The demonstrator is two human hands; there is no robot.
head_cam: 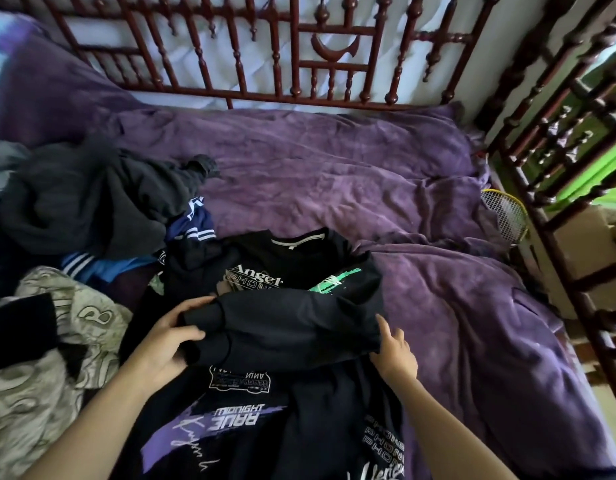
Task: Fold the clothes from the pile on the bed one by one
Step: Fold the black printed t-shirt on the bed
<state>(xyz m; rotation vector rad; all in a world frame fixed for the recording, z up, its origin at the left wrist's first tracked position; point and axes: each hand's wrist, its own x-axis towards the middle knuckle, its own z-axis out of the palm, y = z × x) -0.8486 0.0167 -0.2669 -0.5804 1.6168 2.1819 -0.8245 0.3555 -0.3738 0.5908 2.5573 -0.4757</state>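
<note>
A black printed T-shirt (286,327) lies in front of me on the purple bedspread (334,174), its lower part folded up over the "Angel" print. My left hand (168,336) grips the left end of that folded band, thumb on top. At the band's right edge my right hand (395,348) holds the cloth, its fingertips hidden under the fabric. Another black shirt (244,424) with purple and white print lies underneath, nearer to me. The pile of unfolded clothes (92,206), dark grey and blue striped, sits at the left.
A cream patterned cloth (40,382) covers the near left. A red-brown carved wooden bed frame (265,64) runs along the far side and the right. A yellow-rimmed racket (507,211) is wedged at the right edge of the bed.
</note>
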